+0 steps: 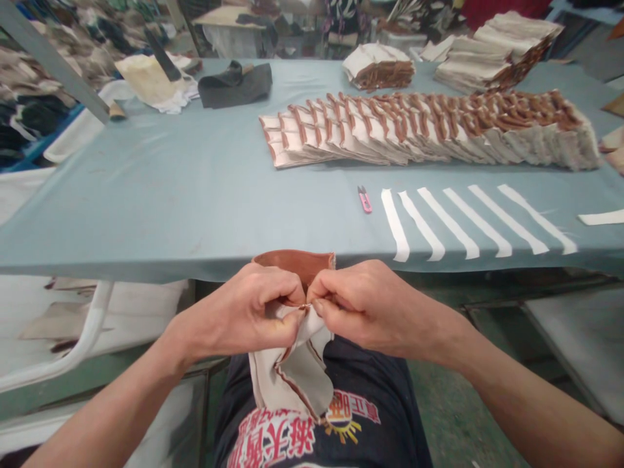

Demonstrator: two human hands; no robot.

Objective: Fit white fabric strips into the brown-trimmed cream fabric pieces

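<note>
Over my lap, just off the table's front edge, hangs a sewn leather piece (305, 377), pale beige on one side and smooth brown on the other. My left hand (251, 309) pinches its seam between thumb and curled fingers. Close beside it, my right hand (363, 305) pinches the same seam, fingertips nearly touching those of the left. The brown part stands up behind both hands, against the table edge. Whatever lies right between the fingertips is too small to make out.
On the blue-green table (160, 195) lie pink-handled thread snips (364, 200) and several white strips (461, 221). Behind them runs a long row of overlapping beige-and-brown leather pieces (414, 133). More stacks (492, 55) and a dark cloth (236, 84) lie farther back.
</note>
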